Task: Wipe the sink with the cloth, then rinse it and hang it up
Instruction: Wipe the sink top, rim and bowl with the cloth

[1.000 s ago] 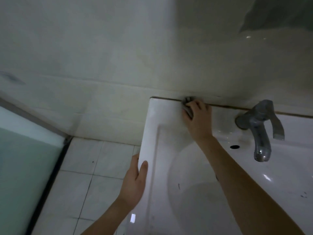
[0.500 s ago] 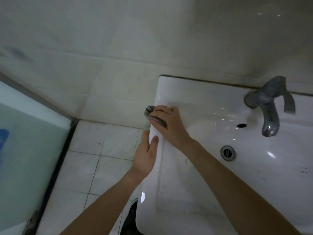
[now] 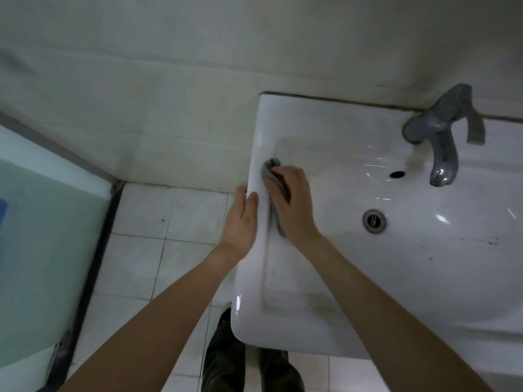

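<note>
A white ceramic sink fills the right half of the view, fixed against the tiled wall. My right hand presses a small grey cloth flat on the sink's left rim; most of the cloth is hidden under the palm and fingers. My left hand grips the sink's left outer edge, thumb on top, just beside the right hand. A grey metal tap stands at the back right, above the overflow hole and the round drain.
White floor tiles lie left of the sink. A frosted glass panel with a dark frame stands at the far left. My dark trousers and shoes show below the sink's front corner.
My right hand has drawn the cloth from the sink's back edge by the wall forward along the left rim. The left hand has slid a little along the outer edge. The view tilted downward.
</note>
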Demonstrator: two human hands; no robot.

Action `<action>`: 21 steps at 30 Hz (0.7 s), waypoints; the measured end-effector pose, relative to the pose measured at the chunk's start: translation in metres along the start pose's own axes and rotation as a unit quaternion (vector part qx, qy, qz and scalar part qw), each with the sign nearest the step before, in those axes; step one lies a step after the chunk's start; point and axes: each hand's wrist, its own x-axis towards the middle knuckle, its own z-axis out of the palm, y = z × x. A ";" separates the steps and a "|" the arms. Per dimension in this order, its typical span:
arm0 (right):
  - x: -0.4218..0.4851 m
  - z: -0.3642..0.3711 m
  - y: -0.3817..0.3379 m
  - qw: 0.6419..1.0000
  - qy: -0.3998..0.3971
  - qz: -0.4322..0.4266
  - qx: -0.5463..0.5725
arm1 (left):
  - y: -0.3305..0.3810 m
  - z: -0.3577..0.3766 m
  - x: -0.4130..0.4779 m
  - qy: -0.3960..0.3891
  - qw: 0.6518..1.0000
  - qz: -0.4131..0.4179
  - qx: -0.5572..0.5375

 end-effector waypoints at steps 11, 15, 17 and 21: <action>-0.134 -0.028 0.007 0.982 -0.095 -0.048 -0.155 | 0.000 0.004 0.000 0.007 1.000 0.000 0.028; -0.141 -0.056 0.013 0.933 -0.257 -0.145 -0.205 | 0.003 0.006 0.000 0.015 0.999 0.003 0.037; -0.144 -0.067 0.016 0.902 -0.307 -0.185 -0.239 | 0.003 0.007 -0.002 0.013 0.999 -0.003 0.037; -0.150 -0.113 0.026 0.895 -0.317 -0.158 -0.270 | -0.001 0.009 -0.001 0.026 0.999 -0.003 0.031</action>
